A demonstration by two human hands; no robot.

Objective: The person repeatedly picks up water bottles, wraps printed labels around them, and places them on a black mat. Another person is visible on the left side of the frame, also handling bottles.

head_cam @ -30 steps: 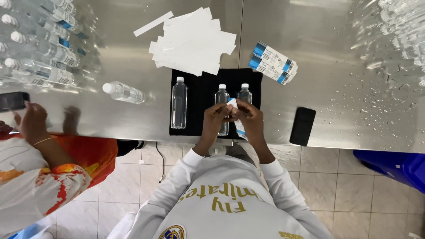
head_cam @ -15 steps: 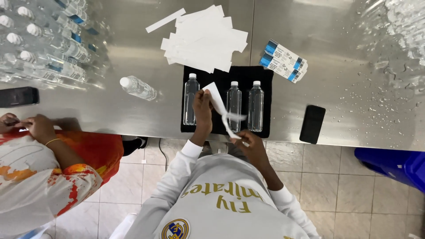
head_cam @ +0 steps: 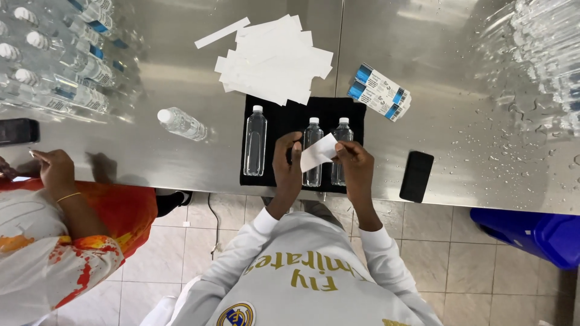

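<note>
While my left hand (head_cam: 287,158) pinches the near end of the white paper strip (head_cam: 318,152), fingers pressed together on its edge, the strip spans just above the middle bottle (head_cam: 312,152) on the black mat (head_cam: 273,115); my right hand (head_cam: 355,162) pinches the far end likewise. It looks light, limp and easily creased; I judge the ends the best hold, taken gently.

A single head view looked straight down from above the person; the steel table (head_cam: 151,151) filled the upper frame, the tiled floor (head_cam: 435,241) the lower; the camera sat close over the white-sleeved arms, both hands near centre; a second person's arm entered at the left edge.
</note>
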